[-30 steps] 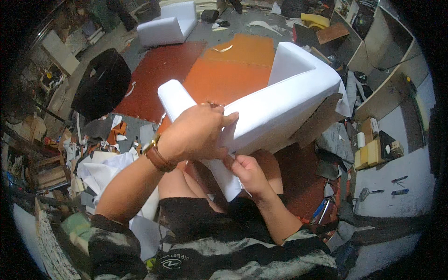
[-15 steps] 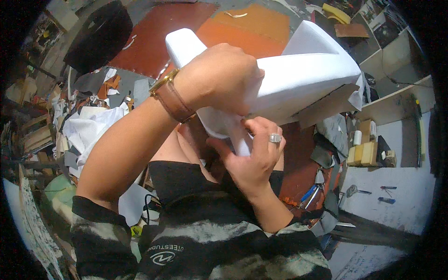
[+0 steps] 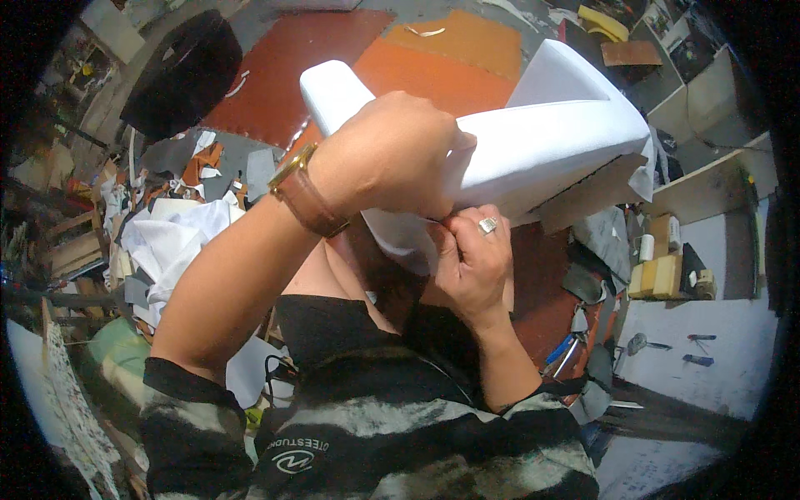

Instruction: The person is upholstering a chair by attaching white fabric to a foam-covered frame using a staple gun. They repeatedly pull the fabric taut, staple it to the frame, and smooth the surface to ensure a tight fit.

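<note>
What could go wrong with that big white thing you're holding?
The silver ring on the right hand is close to the white cloth, so it might snag it. The left hand is right beside the right one, so fingers might bump or get pinched. And the heap of scraps on the left could trip someone walking past.

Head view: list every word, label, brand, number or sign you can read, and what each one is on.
Shirt: a short line of pale letters above a rounded emblem; printed wording is not copied here.
White surface at the lower right: faint marks, too blurred to read.
Wristwatch: dial seen nearly edge-on, nothing readable.
White covered piece being handled: no lettering visible.
</note>
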`<state>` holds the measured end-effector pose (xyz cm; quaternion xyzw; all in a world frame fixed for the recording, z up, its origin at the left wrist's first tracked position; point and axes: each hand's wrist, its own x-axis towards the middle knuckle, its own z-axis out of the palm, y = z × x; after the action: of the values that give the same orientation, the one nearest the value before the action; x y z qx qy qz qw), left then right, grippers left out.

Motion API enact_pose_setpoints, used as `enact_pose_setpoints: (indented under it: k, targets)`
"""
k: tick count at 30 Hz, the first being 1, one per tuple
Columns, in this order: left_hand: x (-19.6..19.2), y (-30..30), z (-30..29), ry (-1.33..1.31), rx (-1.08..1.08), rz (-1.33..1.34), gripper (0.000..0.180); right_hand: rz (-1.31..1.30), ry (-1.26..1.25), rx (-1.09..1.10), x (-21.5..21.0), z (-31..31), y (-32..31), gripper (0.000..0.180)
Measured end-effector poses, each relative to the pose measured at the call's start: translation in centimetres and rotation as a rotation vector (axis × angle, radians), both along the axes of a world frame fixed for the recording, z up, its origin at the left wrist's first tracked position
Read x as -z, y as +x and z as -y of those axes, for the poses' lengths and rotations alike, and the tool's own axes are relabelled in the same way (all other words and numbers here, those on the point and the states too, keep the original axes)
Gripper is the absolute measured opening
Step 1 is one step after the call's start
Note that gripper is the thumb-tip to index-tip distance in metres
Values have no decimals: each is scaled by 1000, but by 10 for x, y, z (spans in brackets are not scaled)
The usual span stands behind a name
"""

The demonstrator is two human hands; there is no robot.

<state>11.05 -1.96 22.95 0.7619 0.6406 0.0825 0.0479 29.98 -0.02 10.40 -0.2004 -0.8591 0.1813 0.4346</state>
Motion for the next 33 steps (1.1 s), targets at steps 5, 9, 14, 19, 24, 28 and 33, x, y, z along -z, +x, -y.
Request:
enact_pose_setpoints:
  k: [5,9,14,19,24,28,33]
  targets:
    - [11,-1,3,25,-48,-7,39,117,-56,-10,-4,-10,4,7]
    - [9,0,8,59,-46,-45,53,92,-64,-40,-5,-18,7,11]
    - [5,1,15,-29,-42,-18,81,71,-57,-18,-9,-25,9,14]
    - [42,-23,40,115,32,125,106,43,-87,-10,-10,-29,6,26]
    - [77,-27,55,293,-102,222,97,97,-75,-59,-22,-32,7,25]
    - [80,-21,52,349,-108,289,81,91,-83,-89,-20,-36,10,26]
    - [88,-26,54,411,-16,315,58,106,-116,-108,-18,-37,12,24]
